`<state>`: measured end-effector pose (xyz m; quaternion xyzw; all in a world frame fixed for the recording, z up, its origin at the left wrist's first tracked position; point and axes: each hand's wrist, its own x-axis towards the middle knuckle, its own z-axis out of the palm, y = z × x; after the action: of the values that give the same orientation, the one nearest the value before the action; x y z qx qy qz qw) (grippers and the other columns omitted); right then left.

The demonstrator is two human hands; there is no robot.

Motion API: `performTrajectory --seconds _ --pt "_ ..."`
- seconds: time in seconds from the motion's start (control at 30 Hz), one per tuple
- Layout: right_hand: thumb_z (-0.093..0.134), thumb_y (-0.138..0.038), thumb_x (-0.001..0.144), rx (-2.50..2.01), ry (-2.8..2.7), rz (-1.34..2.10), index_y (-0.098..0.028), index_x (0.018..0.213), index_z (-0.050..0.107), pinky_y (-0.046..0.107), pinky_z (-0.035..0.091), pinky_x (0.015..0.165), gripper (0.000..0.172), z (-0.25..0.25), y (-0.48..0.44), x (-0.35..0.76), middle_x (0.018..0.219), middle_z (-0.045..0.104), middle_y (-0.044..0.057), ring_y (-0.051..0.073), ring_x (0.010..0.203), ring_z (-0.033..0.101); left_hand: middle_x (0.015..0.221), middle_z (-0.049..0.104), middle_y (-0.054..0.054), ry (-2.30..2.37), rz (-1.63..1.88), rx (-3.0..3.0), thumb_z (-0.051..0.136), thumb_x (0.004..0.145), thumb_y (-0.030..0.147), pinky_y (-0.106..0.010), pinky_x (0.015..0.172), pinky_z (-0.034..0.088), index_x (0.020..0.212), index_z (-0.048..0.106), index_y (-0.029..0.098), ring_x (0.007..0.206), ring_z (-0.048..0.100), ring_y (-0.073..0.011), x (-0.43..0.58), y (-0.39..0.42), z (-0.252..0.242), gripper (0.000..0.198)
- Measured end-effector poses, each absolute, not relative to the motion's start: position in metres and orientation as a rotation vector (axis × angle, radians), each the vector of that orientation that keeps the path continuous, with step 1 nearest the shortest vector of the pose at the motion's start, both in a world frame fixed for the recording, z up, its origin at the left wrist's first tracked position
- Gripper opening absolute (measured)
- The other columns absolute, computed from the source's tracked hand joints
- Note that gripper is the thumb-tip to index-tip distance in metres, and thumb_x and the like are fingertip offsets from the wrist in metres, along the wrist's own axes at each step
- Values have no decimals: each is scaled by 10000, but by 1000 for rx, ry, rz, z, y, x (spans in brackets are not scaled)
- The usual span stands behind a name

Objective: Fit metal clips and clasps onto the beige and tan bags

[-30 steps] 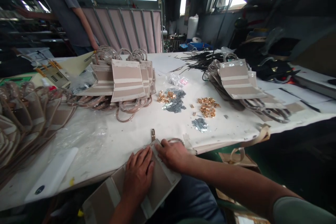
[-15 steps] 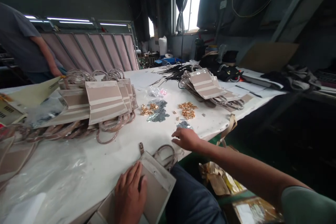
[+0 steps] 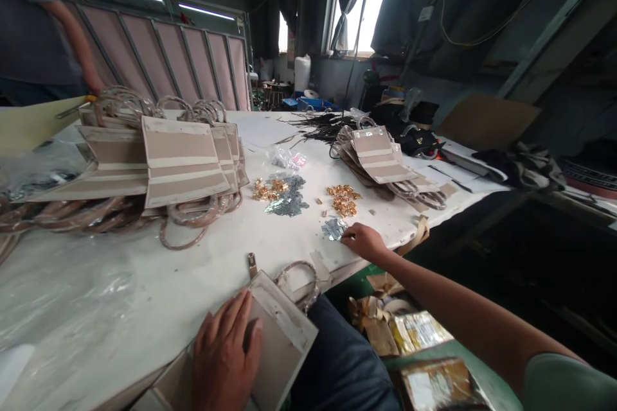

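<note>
My left hand (image 3: 226, 350) lies flat, fingers stretched out, on a beige handbag panel (image 3: 284, 340) at the table's near edge. A wrapped loop handle (image 3: 303, 264) sticks out from the panel's far side, and a small strap with a metal fitting (image 3: 252, 264) lies beside it. My right hand (image 3: 365, 241) reaches to a small pile of flat silver metal pieces (image 3: 332, 228). Its fingers are pinched together at the pile's edge; whatever is between them is too small to make out. Gold metal fittings (image 3: 343, 200) lie just beyond.
Stacked beige bag panels with handles (image 3: 180, 154) stand at left, and another stack (image 3: 378, 157) at back right. A larger grey metal pile (image 3: 289, 198) and more gold fittings (image 3: 270, 189) lie mid-table. Packages (image 3: 419, 334) sit below the table edge. A person (image 3: 43, 32) stands at far left.
My right hand has moved slightly right and onto the edge of the silver pile, its fingers now closed together. The left hand stays on the panel. The camera view has shifted a little.
</note>
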<state>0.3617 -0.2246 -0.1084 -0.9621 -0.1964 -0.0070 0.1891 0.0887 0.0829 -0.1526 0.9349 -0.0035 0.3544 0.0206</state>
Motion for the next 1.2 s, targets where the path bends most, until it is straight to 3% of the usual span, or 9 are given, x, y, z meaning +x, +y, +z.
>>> performTrajectory --seconds 0.27,0.47,0.77,0.9,1.07,1.2 --pt "771 -259 907 -2722 -591 64 -207 979 826 273 467 815 104 -108 -228 378 1052 771 59 214 945 685 1412 708 -122 11 1092 2938 476 1064 325 -521 1090 396 1447 567 112 1272 585 -323 87 84 -154 447" --pt "732 -219 903 -2703 -638 74 -233 1078 833 286 480 869 202 -109 -233 377 1117 790 48 229 1014 700 1422 705 -105 36 1079 2937 489 1058 302 -529 1107 395 1446 572 115 1278 587 -314 85 82 -153 439" --pt "696 -249 859 -2678 -658 100 -221 968 827 306 478 820 173 -113 -234 375 1021 796 55 245 937 702 1487 674 -68 119 987 2946 536 1031 284 -541 1147 375 1456 581 134 1319 576 -311 75 81 -155 453" --pt "671 -259 842 -2633 -674 108 -210 881 795 321 453 748 139 -97 -230 366 859 782 45 233 798 676 1477 682 -74 120 1008 2902 553 1015 269 -538 1150 380 1436 598 125 1301 593 -313 72 81 -154 447" --pt "635 -342 903 -2455 -802 173 -200 932 787 323 480 804 209 -60 -194 337 904 795 47 228 839 694 1495 672 -58 149 984 2864 567 1010 284 -551 1152 400 1448 600 142 1310 595 -313 70 82 -155 462" --pt "670 -355 932 -2244 -1032 432 -218 1006 824 256 496 736 220 -41 -123 294 875 795 -8 174 792 690 1483 681 -60 178 946 2828 580 1003 283 -577 1148 438 1443 616 143 1301 608 -317 70 83 -157 463"
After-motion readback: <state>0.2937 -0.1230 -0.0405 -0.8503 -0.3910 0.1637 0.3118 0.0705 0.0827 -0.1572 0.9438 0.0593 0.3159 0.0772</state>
